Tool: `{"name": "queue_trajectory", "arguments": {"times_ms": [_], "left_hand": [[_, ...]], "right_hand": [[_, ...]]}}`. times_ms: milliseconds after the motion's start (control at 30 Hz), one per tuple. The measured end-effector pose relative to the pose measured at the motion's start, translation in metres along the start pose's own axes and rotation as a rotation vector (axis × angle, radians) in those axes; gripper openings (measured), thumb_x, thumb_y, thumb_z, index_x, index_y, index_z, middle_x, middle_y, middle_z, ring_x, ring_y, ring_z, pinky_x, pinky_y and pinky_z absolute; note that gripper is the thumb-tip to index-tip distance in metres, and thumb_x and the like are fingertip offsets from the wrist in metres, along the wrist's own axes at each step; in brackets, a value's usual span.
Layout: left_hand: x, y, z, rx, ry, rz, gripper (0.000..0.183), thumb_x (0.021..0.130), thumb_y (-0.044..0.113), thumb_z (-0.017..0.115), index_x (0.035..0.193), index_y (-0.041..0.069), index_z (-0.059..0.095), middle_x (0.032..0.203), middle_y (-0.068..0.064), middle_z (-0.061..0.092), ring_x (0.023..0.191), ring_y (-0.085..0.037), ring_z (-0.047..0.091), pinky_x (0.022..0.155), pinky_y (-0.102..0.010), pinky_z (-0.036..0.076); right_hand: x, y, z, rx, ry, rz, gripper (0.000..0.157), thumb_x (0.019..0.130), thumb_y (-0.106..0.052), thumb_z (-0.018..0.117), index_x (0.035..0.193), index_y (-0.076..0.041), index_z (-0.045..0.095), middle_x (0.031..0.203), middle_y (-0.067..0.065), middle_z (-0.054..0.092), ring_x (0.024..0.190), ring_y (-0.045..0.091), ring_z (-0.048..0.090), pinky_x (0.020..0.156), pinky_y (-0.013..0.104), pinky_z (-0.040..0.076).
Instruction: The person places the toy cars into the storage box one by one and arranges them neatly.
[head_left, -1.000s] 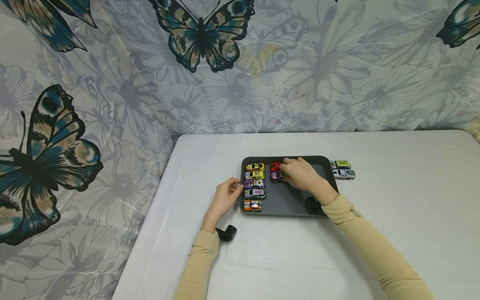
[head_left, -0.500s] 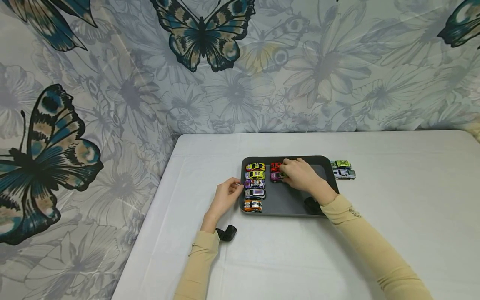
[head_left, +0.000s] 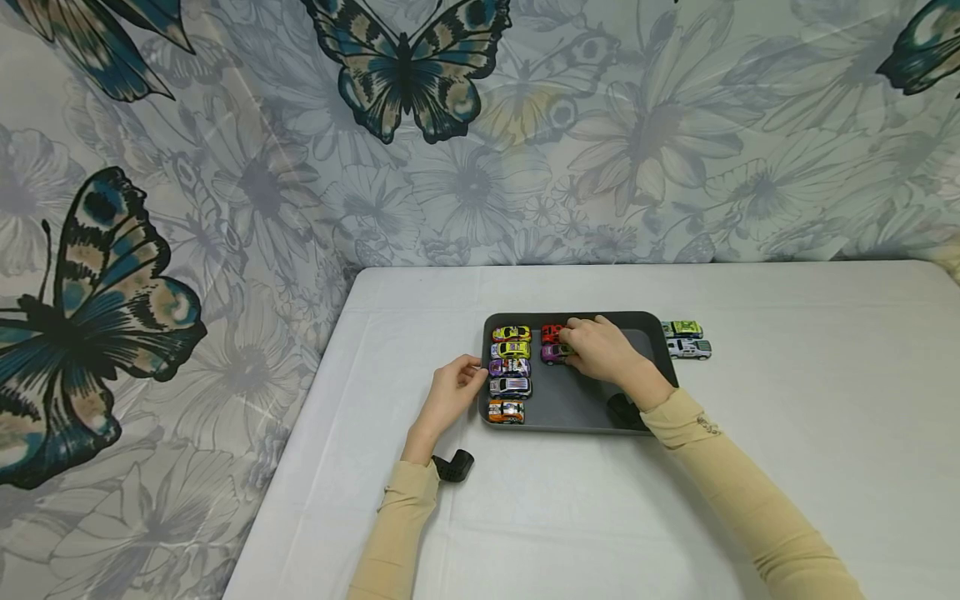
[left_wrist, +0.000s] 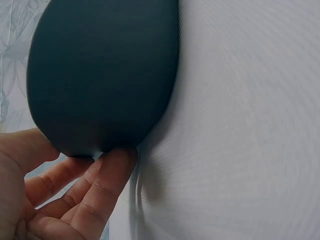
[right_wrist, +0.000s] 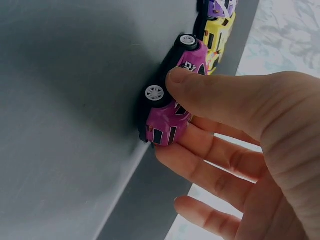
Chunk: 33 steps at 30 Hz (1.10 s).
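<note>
A dark grey tray (head_left: 577,408) lies on the white-covered table. My left hand (head_left: 450,392) holds the tray at its left edge; in the left wrist view, thumb and fingers (left_wrist: 112,175) meet the dark tray wall. Over the tray, my right hand (head_left: 606,350) pinches a magenta toy car (head_left: 553,354) between thumb and fingers. In the right wrist view the magenta car's wheels and side face the camera. Just behind it sits a red toy car (head_left: 551,333), partly hidden by the hand. Several toy cars stand in a column along the tray's left side, including an orange one (head_left: 506,412).
To the right of the tray, a green toy car (head_left: 682,329) and a silver-white toy car (head_left: 688,348) stand on the tablecloth (head_left: 787,400). A butterfly-patterned curtain (head_left: 525,200) hangs behind the table. A black wrist camera (head_left: 454,467) sticks out by the left sleeve.
</note>
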<state>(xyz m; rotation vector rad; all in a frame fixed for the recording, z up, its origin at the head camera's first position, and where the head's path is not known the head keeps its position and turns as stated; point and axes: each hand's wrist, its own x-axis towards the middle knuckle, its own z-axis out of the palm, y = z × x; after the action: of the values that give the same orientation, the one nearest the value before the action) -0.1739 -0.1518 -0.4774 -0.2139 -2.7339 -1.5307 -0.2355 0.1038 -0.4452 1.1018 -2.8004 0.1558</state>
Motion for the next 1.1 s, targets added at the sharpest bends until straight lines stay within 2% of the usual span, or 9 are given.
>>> {"name": "queue_trajectory", "arguments": {"times_ms": [500,667,833,1100], "left_hand": [[0.0,0.002,0.0,-0.004,0.0,0.017,0.019,0.091,0.011,0.059,0.104,-0.002,0.062,0.087,-0.01,0.063,0.071,-0.015,0.058,0.059,-0.023,0.049],[0.0,0.001,-0.001,-0.013,-0.001,0.019,0.019,0.091,0.011,0.059,0.104,-0.003,0.062,0.086,-0.01,0.063,0.07,-0.014,0.058,0.058,-0.024,0.049],[0.001,0.0,0.0,-0.012,-0.003,0.012,0.019,0.091,0.012,0.059,0.104,-0.002,0.062,0.087,-0.009,0.063,0.071,-0.014,0.057,0.057,-0.024,0.049],[0.001,-0.002,0.001,-0.01,0.0,0.006,0.019,0.091,0.012,0.059,0.104,-0.001,0.062,0.087,-0.009,0.063,0.071,-0.014,0.058,0.059,-0.024,0.049]], "right_hand": [[-0.003,-0.001,-0.004,-0.015,0.011,0.002,0.024,0.072,-0.018,0.08,0.089,-0.008,0.066,0.077,0.005,0.055,0.067,0.021,0.055,0.06,0.037,0.039],[-0.006,0.002,-0.01,-0.009,0.052,-0.006,0.02,0.074,-0.017,0.078,0.087,-0.007,0.066,0.075,0.004,0.054,0.067,0.022,0.056,0.063,0.041,0.044],[-0.011,0.009,-0.018,0.012,0.077,-0.005,0.02,0.076,-0.016,0.076,0.09,-0.006,0.066,0.082,0.007,0.06,0.073,0.025,0.059,0.07,0.045,0.046],[-0.025,0.021,-0.029,0.028,0.16,0.014,0.023,0.077,-0.014,0.075,0.096,-0.003,0.067,0.087,0.01,0.063,0.076,0.026,0.061,0.069,0.045,0.046]]}}
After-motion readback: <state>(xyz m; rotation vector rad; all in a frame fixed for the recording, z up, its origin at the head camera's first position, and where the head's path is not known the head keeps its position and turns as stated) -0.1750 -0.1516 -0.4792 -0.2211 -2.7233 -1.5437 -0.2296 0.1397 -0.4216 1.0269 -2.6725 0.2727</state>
